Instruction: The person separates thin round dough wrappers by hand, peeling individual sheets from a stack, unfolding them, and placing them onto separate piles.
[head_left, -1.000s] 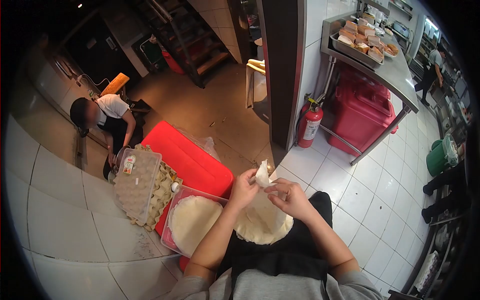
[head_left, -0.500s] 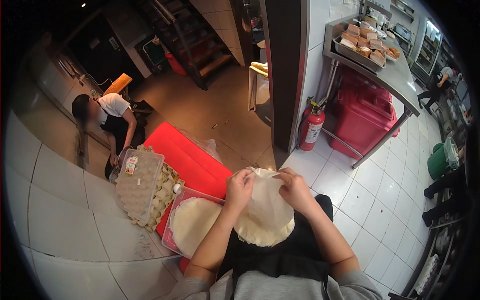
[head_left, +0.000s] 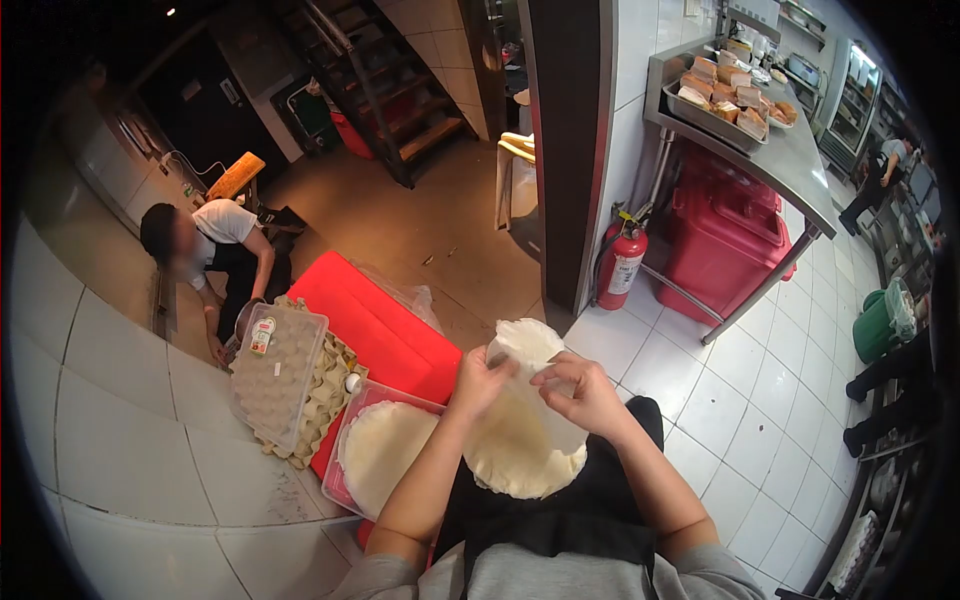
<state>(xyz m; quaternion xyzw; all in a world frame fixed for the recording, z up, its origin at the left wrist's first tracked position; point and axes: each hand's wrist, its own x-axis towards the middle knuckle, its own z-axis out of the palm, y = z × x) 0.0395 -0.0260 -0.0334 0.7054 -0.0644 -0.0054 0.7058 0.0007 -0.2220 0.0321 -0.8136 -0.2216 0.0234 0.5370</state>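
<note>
In my lap, over the black apron, lies a round stack of thin pale spring roll wrappers [head_left: 520,470]. A thin, see-through wrapper [head_left: 528,345] is lifted off its top, its upper end flopping over above my hands. My left hand [head_left: 485,378] pinches the wrapper's left side. My right hand [head_left: 578,390] has its thumb and fingers pinched on the right side, level with the left. At my left, a clear plastic container [head_left: 335,470] holds another round pale stack [head_left: 385,450].
Beside the container stand egg trays [head_left: 330,390] under a clear lid [head_left: 285,370], next to a red cushioned surface [head_left: 375,325]. A person [head_left: 235,245] crouches at the left. A fire extinguisher [head_left: 622,265] and red bin [head_left: 725,250] sit below a steel table [head_left: 800,150].
The lifted wrapper's upper end has come up and now folds over above my hands. My right hand has moved slightly lower and leftward. The crouching person has leaned lower.
</note>
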